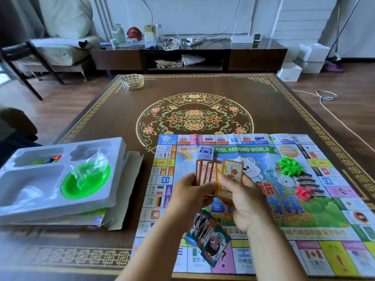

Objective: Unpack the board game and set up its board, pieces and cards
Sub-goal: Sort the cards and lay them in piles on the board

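The fingers (225,180) of the right hand (245,201) pinch a yellow-bordered card (233,171) at its lower edge, lifting it off the front of a small deck. The left hand (191,192) grips the rest as a fan of red-bordered cards (205,171), fingers curled round their lower ends. Both hands hover over the middle of the game board (253,199), which lies unfolded and flat on the desk (194,102).

Much looks done already. On the board, beyond the hands, lies a blue-backed card stack (205,153); to their right sits a heap of green houses (290,166), and nearer than that a few red pieces (303,192). Under the wrists a loose pile of play money (209,240) sprawls across the board's near edge.

Left of the board, the white plastic tray (50,201) rests on the flattened box (121,191). It still holds a green dish (87,182) under a crumpled clear bag (92,165), and some coloured tokens (50,159) in a far compartment. I judge the cards are being sorted, with the tokens and dish left to bring over.
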Demonstrator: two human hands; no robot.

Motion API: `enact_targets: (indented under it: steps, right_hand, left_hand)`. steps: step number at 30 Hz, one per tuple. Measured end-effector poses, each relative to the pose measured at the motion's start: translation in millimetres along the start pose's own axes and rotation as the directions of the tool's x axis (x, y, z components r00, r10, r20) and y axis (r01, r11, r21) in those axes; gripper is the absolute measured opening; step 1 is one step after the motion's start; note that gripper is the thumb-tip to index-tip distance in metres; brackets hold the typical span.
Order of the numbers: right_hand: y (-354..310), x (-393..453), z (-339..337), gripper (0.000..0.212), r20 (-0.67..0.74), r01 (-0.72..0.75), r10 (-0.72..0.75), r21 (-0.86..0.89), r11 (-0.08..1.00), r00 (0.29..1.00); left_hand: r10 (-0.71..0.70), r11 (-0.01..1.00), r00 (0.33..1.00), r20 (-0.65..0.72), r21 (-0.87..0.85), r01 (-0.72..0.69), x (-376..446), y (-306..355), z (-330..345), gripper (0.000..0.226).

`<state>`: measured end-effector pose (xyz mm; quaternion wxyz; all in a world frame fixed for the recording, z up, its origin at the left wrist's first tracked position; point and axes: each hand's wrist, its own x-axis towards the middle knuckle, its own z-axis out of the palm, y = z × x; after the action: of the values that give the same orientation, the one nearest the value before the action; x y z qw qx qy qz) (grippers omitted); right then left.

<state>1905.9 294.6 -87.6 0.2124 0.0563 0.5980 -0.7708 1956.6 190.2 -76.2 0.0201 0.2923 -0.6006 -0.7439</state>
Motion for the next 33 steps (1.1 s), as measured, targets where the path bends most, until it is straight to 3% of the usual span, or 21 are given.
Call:
enact_targets:
  steps: [5,13,18,22,26,33]
  right_hand:
    - [3,1,-6,0.007,0.014,-0.052,0.052,0.0,0.999,0.999]
    - [3,7,-13,0.008,-0.025,-0.09,0.091,0.047,0.995,0.995]
    - [5,5,-6,0.048,-0.05,-0.103,0.106,0.066,0.993,0.993]
    - [6,3,-11,0.019,0.032,-0.076,0.075,0.046,0.996,0.997]
    - [5,-2,-9,0.032,0.137,-0.067,0.063,0.028,0.997,0.989]
    - [3,0,-12,0.019,0.109,-0.068,0.062,0.048,0.997,0.992]
  left_hand:
    - [-0.066,0.984,0.991,0.114,-0.155,0.084,-6,2,-6,0.008]
    - [-0.037,0.984,0.984,0.176,-0.166,0.066,1,3,-12,0.015]
    - [-0.043,0.973,0.976,0.213,-0.214,0.09,1,4,-14,0.012]
    - [-0.02,0.98,0.987,0.158,-0.193,0.051,1,2,-12,0.008]
    - [0.006,0.976,0.984,0.18,-0.216,0.033,1,6,-13,0.006]
    - [-0.016,0.968,0.985,0.173,-0.244,0.059,5,4,-13,0.007]
